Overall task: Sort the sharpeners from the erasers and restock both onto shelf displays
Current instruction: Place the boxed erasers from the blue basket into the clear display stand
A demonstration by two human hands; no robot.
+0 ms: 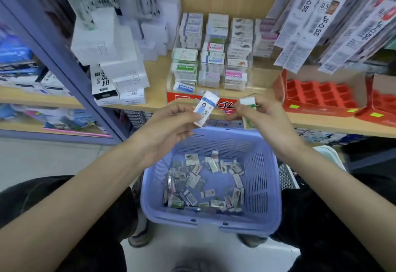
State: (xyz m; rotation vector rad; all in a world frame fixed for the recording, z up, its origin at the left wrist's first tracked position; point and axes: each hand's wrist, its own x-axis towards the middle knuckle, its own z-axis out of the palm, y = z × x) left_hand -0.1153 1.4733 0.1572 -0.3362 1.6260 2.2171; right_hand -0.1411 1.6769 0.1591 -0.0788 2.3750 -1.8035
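My left hand (pixel 171 121) pinches a white eraser with a blue sleeve (pixel 205 109) above the lilac basket (pixel 150 186). My right hand (pixel 263 117) grips white erasers with green sleeves (pixel 248 104), one sticking up and one hanging below the fingers. Both hands hover just in front of the clear eraser display (pixel 211 57) on the wooden shelf, which holds stacked erasers in several columns. Several loose wrapped erasers (pixel 203 186) lie scattered on the basket floor.
Red cardboard trays (pixel 317 94) with empty cells stand on the shelf at the right. Hanging refill packs (pixel 321 21) dangle at the upper right. White boxes (pixel 107 42) are stacked left of the display. A lilac shelf post (pixel 64 57) runs at the left. My knees flank the basket.
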